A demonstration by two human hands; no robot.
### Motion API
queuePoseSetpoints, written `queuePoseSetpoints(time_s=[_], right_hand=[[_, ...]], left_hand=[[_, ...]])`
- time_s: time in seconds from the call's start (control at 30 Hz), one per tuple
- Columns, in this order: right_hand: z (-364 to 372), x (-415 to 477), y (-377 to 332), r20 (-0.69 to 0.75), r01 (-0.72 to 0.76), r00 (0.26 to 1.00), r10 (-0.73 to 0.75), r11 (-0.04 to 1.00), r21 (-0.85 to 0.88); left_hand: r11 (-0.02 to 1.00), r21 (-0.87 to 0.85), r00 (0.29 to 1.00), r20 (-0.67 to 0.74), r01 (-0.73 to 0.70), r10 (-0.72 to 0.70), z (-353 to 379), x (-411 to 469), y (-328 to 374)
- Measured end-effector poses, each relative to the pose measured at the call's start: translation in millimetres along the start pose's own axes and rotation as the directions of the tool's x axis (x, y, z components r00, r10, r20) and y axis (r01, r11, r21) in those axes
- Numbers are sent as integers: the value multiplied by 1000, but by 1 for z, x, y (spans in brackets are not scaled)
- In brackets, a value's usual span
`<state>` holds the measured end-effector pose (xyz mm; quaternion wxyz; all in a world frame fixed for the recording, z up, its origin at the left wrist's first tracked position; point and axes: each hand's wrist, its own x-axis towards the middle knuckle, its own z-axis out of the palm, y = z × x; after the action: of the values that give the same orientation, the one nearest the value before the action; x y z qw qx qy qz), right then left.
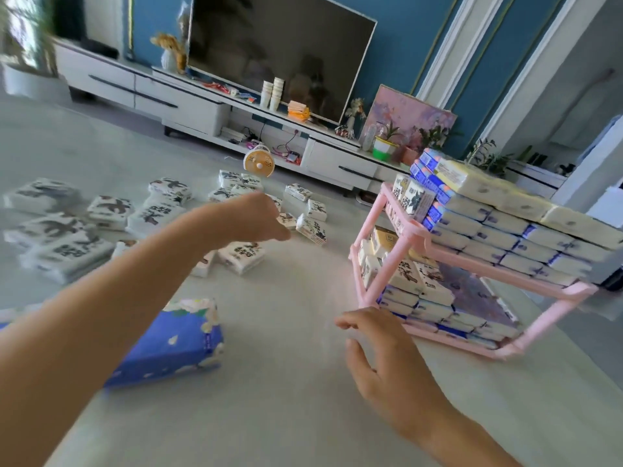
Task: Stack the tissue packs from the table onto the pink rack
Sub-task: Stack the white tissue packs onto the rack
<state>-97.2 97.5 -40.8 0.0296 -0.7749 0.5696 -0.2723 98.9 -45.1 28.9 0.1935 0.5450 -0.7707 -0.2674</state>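
Beginning a pick-up, seemingly, the left hand (258, 215) is reaching over the tissue packs (241, 256) on the table (296, 382), grasp too blurred to tell; the right hand (377, 345) is hovering loose and empty beside the pink rack (391, 264). One pack is needing a firm pinch next; they are looking soft, white-wrapped, black-inked.

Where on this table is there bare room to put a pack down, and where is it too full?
Bare table lies between the blue pack, the pink rack and the loose tissue packs, and it runs on to the near edge. The far left is crowded with packs. The lower shelf has one bare spot.
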Motion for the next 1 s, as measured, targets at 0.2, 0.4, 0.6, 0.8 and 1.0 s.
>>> queuePoseSetpoints(time_s=[0.2, 0.4, 0.6, 0.8, 1.0], right_hand=[[45, 78, -47, 175, -132, 979, 106, 980, 148], [91, 136, -60, 133, -269, 956, 262, 962, 44], [113, 155, -51, 267, -382, 882, 389, 921, -80], [105, 144, -36, 134, -279, 949, 284, 958, -60], [82, 120, -32, 210, -294, 936, 284, 956, 16]], left_hand=[[991, -47, 943, -306, 124, -132, -58, -16, -69], [970, -53, 950, -198, 237, -242, -61, -36, -116], [980, 183, 996, -61, 75, -65, -7, -19, -89], [910, 393, 957, 185, 136, -222, 11, 5, -81], [895, 427, 969, 137, 131, -207, 7, -8, -74]])
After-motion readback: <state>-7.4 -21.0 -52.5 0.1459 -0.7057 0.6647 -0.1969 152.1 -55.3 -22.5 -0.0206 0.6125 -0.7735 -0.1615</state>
